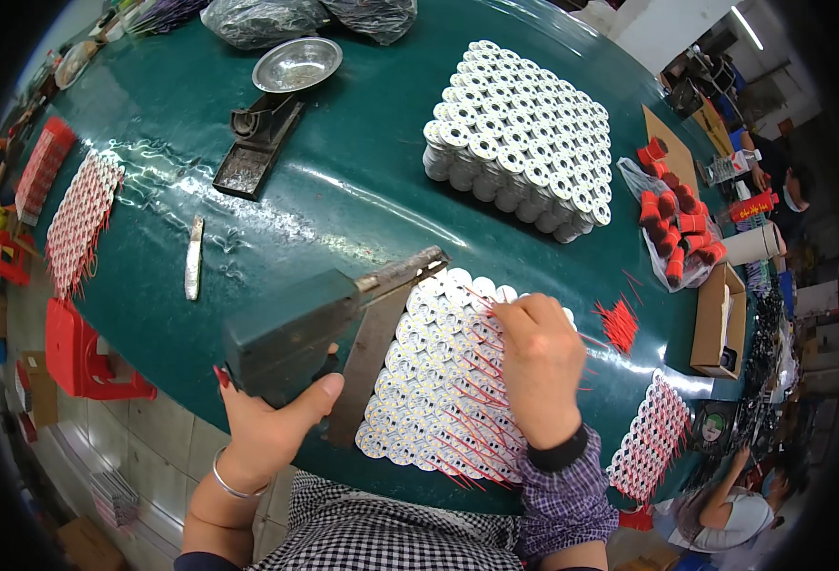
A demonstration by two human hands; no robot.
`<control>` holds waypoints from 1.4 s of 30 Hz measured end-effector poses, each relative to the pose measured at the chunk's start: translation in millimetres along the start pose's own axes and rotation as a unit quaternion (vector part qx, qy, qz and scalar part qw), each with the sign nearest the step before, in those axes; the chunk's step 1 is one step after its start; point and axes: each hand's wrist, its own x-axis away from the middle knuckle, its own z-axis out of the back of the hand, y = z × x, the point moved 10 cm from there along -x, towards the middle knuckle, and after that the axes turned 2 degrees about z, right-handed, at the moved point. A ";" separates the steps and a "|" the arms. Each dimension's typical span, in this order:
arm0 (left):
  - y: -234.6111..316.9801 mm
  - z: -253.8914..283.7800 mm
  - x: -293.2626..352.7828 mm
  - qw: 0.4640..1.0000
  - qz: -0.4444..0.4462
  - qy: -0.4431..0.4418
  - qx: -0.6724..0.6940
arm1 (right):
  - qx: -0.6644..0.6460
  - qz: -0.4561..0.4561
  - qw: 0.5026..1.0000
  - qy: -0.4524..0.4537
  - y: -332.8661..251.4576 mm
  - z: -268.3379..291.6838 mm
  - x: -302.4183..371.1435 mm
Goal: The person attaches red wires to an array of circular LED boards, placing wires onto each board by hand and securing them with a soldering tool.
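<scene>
My left hand [272, 419] is wrapped round a dark, boxy gun-shaped tool [286, 328]. Its long metal nose reaches the far left corner of a panel of round white LED boards [410, 404]. Over the far part of that panel, my right hand [541, 366] is closed in a pinch, with a thin red wire [479, 298] at its fingertips. Many red wires [472, 438] stick out from the panel's right and near parts. A flat dark metal bar [367, 366] lies along the panel's left side, partly beneath the tool. The fingers on the tool's far side are hidden.
Beyond the panel stands a tall stack of white discs [524, 119]. Loose cut red wires [619, 325], red spools [681, 224] and a cardboard box [721, 319] are rightward. A metal bowl [297, 65], metal strip [194, 257] and red stool [81, 352] are leftward. Another person [724, 509] sits lower right.
</scene>
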 end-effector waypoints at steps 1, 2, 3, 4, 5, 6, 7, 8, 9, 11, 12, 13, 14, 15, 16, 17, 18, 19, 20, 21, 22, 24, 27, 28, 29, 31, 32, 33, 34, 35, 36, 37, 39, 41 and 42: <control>-4.1 3.9 -1.5 0.999 0.020 0.016 0.045 | 0.037 -0.011 0.999 -0.035 0.5 3.4 0.8; -8.9 7.6 -3.2 0.995 0.040 0.032 0.089 | 0.035 -0.009 0.999 -0.037 -2.1 8.3 -0.2; -10.7 7.8 -6.2 0.993 0.053 0.018 0.102 | 0.041 -0.010 0.999 -0.019 -4.2 20.4 -1.9; -9.6 9.2 -8.8 0.993 0.053 0.016 0.104 | 0.046 -0.011 0.999 -0.002 -5.9 29.5 -2.9; -9.6 7.5 -11.1 0.987 0.059 0.002 0.148 | 0.030 -0.004 0.999 0.017 -10.3 33.8 -6.5; -7.7 5.1 -11.3 0.980 0.063 -0.011 0.189 | 0.030 -0.004 0.999 0.019 -12.0 30.6 -8.7; -8.6 5.4 -10.8 0.981 0.059 -0.006 0.184 | -0.024 0.006 0.999 0.040 -13.7 22.9 -9.3; -9.3 4.4 -9.6 0.981 0.059 -0.004 0.183 | -0.079 0.015 0.995 0.060 -14.5 14.6 -9.1; -6.2 2.5 -7.8 0.986 0.053 -0.008 0.156 | -0.104 0.016 0.993 0.062 -14.6 6.9 -10.1; -6.0 -0.5 -1.9 0.994 0.057 -0.006 0.094 | -0.119 0.014 0.991 0.066 -10.9 -9.7 -6.0; -7.9 -0.1 0.8 0.994 0.056 -0.003 0.094 | -0.140 0.011 0.988 0.068 -8.6 -17.7 -3.8; -6.2 -2.0 2.1 0.998 0.027 -0.013 0.057 | -0.145 0.004 0.987 0.069 -5.5 -23.3 -1.5; -6.6 -4.4 4.0 1.000 -0.002 -0.023 0.020 | -0.146 0.005 0.987 0.068 -5.1 -24.9 -1.3; 1.0 -5.9 7.3 0.991 -0.085 -0.018 -0.098 | -0.148 0.005 0.987 0.064 -4.3 -26.9 -0.8; -2.3 -4.1 6.9 0.992 -0.084 -0.018 -0.097 | -0.149 0.004 0.987 0.061 -3.9 -28.3 -0.4; -0.8 -9.0 4.8 0.992 -0.091 -0.045 -0.080 | -0.150 0.004 0.987 0.060 -4.3 -28.9 -0.3; 1.4 -14.8 3.5 0.991 -0.098 -0.072 -0.062 | -0.150 0.004 0.987 0.057 -4.7 -30.7 -0.5; 0.4 -15.8 2.9 0.991 -0.098 -0.072 -0.063 | -0.150 0.004 0.987 0.054 -5.0 -32.3 -0.8; -3.0 -17.0 1.8 0.992 -0.090 -0.072 -0.059 | -0.151 0.005 0.987 0.054 -5.1 -33.1 -0.7; -6.4 -18.7 0.8 0.992 -0.082 -0.075 -0.053 | -0.142 0.006 0.988 0.056 -5.0 -31.9 0.1; -8.9 -18.9 -0.9 0.992 -0.082 -0.076 -0.052 | -0.134 0.009 0.989 0.059 -5.3 -30.4 0.6; -3.9 -22.5 -1.7 0.982 -0.137 -0.090 -0.097 | -0.129 0.008 0.990 0.058 -5.3 -30.5 0.8; -5.2 -24.6 -2.0 0.983 -0.129 -0.086 -0.098 | -0.120 0.009 0.991 0.055 -6.3 -31.8 1.5; -6.1 -24.7 -2.0 0.983 -0.129 -0.086 -0.098 | -0.113 0.011 0.992 0.053 -7.1 -31.8 1.8; -8.2 -25.3 -2.2 0.983 -0.128 -0.088 -0.102 | -0.113 0.011 0.992 0.053 -7.0 -32.5 2.3; -9.3 -26.7 -2.3 0.982 -0.127 -0.090 -0.106 | -0.103 0.016 0.993 0.055 -8.0 -32.3 2.8; -10.4 -27.2 -2.5 0.983 -0.122 -0.090 -0.103 | -0.103 0.016 0.993 0.055 -8.0 -31.7 2.8; -11.7 -27.7 -3.1 0.984 -0.117 -0.090 -0.101 | -0.100 0.018 0.993 0.053 -8.3 -31.6 2.6; -12.4 -28.2 -3.7 0.984 -0.117 -0.091 -0.101 | -0.098 0.019 0.994 0.051 -8.5 -31.7 2.5; -12.2 -29.0 -4.2 0.982 -0.123 -0.093 -0.107 | -0.097 0.019 0.994 0.051 -8.4 -31.5 2.5; -11.5 -29.6 -4.6 0.981 -0.129 -0.094 -0.113 | -0.095 0.018 0.994 0.051 -8.7 -31.8 2.2; -10.5 -29.9 -4.9 0.981 -0.129 -0.094 -0.113 | -0.092 0.018 0.994 0.051 -9.0 -32.0 2.2; -5.1 -30.9 -4.3 0.978 -0.138 -0.094 -0.128 | -0.089 0.017 0.995 0.049 -9.6 -32.8 2.2; -2.5 -30.8 -4.1 0.976 -0.135 -0.095 -0.138 | -0.087 0.016 0.995 0.047 -9.7 -33.4 2.2; -1.9 -31.5 -4.2 0.975 -0.133 -0.097 -0.148 | -0.087 0.016 0.995 0.047 -9.2 -33.6 2.5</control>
